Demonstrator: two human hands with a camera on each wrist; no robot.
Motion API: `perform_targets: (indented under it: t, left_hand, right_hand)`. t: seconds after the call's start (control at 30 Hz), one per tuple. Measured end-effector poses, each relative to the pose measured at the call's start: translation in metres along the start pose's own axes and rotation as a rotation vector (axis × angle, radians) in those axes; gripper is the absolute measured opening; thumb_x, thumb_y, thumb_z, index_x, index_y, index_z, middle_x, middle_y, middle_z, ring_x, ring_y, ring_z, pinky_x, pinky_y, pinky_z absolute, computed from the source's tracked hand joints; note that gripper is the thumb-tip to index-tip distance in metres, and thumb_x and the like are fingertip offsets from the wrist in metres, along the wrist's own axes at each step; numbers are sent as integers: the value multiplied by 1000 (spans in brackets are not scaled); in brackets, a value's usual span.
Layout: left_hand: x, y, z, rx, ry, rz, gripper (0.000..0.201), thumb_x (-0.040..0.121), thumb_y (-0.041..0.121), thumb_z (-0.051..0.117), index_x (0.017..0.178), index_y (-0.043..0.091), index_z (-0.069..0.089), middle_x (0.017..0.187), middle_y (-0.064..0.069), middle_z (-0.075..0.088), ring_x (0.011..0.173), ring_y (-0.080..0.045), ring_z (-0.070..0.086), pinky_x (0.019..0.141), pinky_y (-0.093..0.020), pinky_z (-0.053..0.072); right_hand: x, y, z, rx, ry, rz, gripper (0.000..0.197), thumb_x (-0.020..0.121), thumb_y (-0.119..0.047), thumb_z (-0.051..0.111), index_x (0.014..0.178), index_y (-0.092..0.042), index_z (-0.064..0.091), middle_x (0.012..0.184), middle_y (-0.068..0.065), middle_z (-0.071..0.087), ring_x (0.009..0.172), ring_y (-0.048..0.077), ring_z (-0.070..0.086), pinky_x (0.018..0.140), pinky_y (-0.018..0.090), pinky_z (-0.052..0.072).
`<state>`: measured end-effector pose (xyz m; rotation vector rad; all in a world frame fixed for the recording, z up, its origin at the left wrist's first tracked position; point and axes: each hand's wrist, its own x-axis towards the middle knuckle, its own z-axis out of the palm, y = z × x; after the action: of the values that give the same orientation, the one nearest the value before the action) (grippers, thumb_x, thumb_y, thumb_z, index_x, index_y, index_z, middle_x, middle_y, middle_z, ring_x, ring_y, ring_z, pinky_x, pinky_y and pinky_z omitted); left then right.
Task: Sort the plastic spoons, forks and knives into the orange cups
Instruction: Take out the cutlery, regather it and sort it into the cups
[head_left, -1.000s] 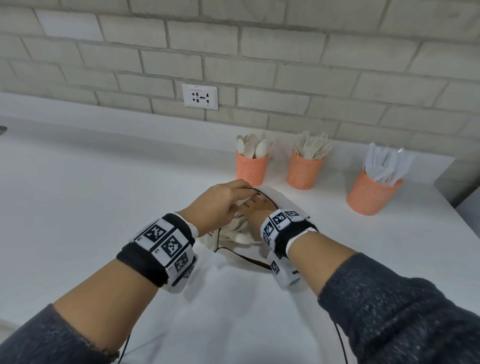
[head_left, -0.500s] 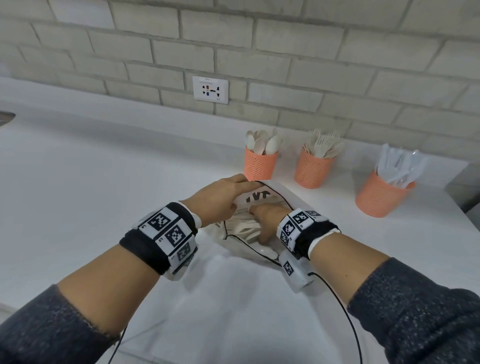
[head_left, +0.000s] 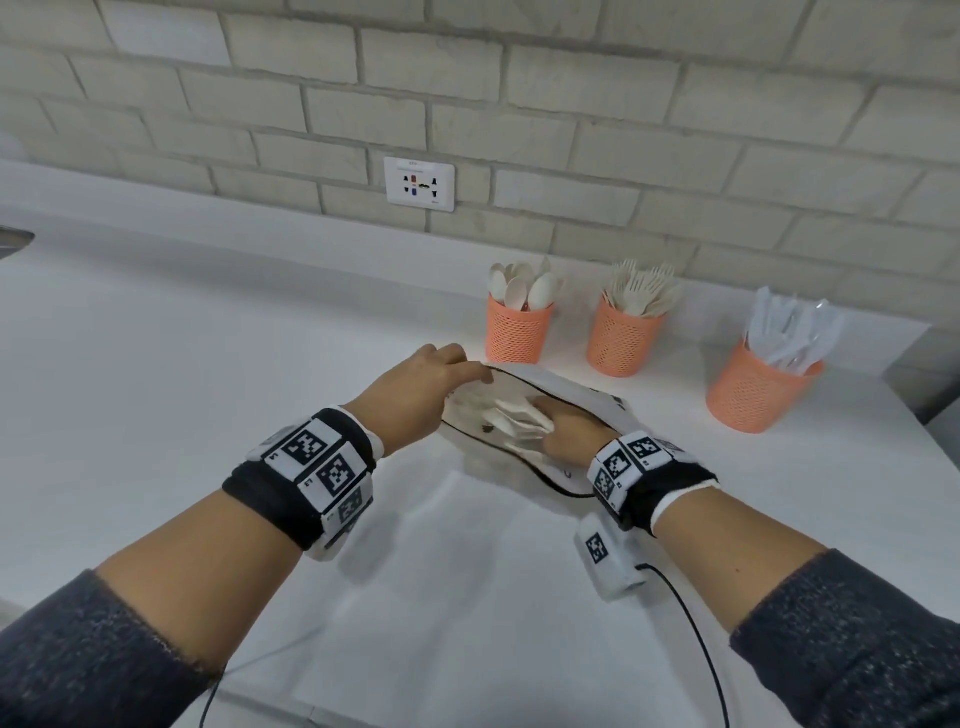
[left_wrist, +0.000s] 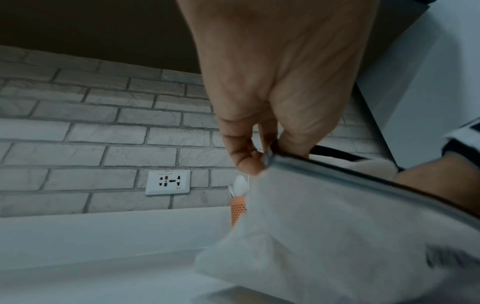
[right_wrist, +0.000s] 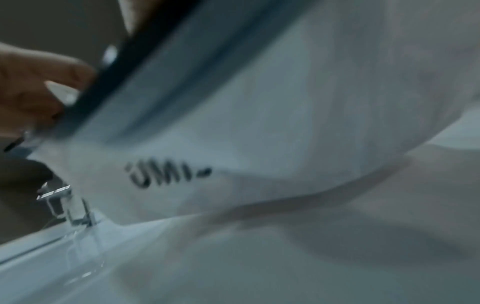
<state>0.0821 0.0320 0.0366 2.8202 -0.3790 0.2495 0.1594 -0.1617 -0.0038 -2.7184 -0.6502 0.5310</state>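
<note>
A white cloth bag (head_left: 582, 395) with black trim lies on the white counter (head_left: 208, 364), in front of three orange mesh cups. My left hand (head_left: 467, 371) pinches the bag's rim and holds it open, as the left wrist view shows from close by (left_wrist: 259, 160). My right hand (head_left: 545, 421) is inside the opening, its fingers curled on a bunch of white plastic cutlery (head_left: 504, 415). The left cup (head_left: 517, 332) holds spoons, the middle cup (head_left: 621, 338) forks, the right cup (head_left: 753, 387) knives. The right wrist view shows only blurred bag cloth (right_wrist: 285, 123).
A brick wall with a socket (head_left: 419, 183) runs behind the cups. The counter ends close to the right of the knife cup. A black cable (head_left: 691, 623) trails from my right wrist. A dark object (head_left: 13, 244) sits at the far left edge.
My right hand has drawn back from deep in the bag towards its mouth, and white cutlery now shows at its fingers. My left hand keeps hold of the rim.
</note>
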Motion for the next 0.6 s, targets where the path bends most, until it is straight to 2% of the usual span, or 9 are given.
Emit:
perform_targets:
  t: [0.03, 0.1, 0.17, 0.23, 0.33, 0.4, 0.43, 0.5, 0.6]
  left_hand:
    - [0, 2, 0, -27, 35, 5, 71, 75, -19, 35, 131, 21, 52, 114, -7, 56, 94, -27, 48, 80, -36, 44]
    - [2, 10, 0, -85, 115, 53, 68, 74, -20, 38, 132, 13, 52, 111, -12, 59, 92, -29, 51, 80, -31, 41]
    - [5, 19, 1, -122, 158, 108, 66, 72, -22, 40, 131, 5, 52, 109, -15, 61, 91, -32, 54, 78, -24, 37]
    - [6, 26, 2, -138, 166, 157, 67, 69, -24, 41, 130, 1, 52, 106, -16, 61, 90, -32, 56, 76, -25, 38]
    - [3, 22, 0, -101, 147, 168, 67, 69, -24, 41, 129, 3, 54, 105, -16, 60, 87, -32, 54, 72, -28, 39]
    - [-1, 10, -3, -40, 112, 122, 65, 72, -23, 41, 125, 10, 60, 105, -14, 59, 87, -30, 52, 69, -31, 40]
    - [-3, 4, -4, -12, 93, 86, 64, 73, -22, 41, 123, 14, 62, 104, -13, 58, 88, -29, 50, 68, -32, 41]
    - [-6, -6, -4, 27, 61, 6, 66, 75, -20, 39, 123, 19, 62, 105, -9, 56, 89, -26, 46, 69, -36, 44]
    - [-7, -5, -2, 26, 13, -80, 65, 78, -17, 37, 127, 20, 57, 107, -6, 54, 94, -24, 47, 78, -39, 47]
  right_hand:
    - [-1, 0, 0, 3, 13, -26, 52, 86, -7, 49, 136, -19, 39, 130, 7, 51, 117, 30, 51, 91, 30, 41]
    - [-2, -1, 3, -7, 18, -106, 53, 77, -16, 62, 127, -20, 44, 123, 5, 55, 114, 28, 53, 91, 31, 44]
    - [-5, -6, 8, -60, 36, -150, 72, 68, -33, 73, 131, -24, 38, 124, 0, 54, 115, 23, 53, 95, 34, 45]
    - [-7, -13, 14, -129, 18, -106, 84, 69, -32, 73, 139, -28, 27, 128, -3, 52, 116, 21, 52, 91, 31, 45]
    - [-6, -16, 19, -175, 8, -90, 52, 78, -28, 67, 124, -20, 46, 107, -1, 60, 104, 23, 59, 71, 27, 42]
    - [-9, -15, 12, -146, 3, -115, 34, 82, -24, 62, 114, -18, 55, 98, 1, 63, 96, 26, 62, 69, 27, 43]
    - [-11, -14, 7, -125, -11, -112, 36, 85, -19, 59, 120, -18, 54, 104, 5, 65, 100, 28, 61, 73, 28, 45]
    - [-14, -11, -2, -99, -28, -93, 52, 91, -17, 52, 140, -18, 35, 128, 11, 57, 116, 30, 53, 91, 32, 42]
    - [-13, -5, -9, -94, -32, -87, 60, 91, -19, 51, 144, -21, 23, 135, 10, 52, 121, 28, 50, 96, 31, 38]
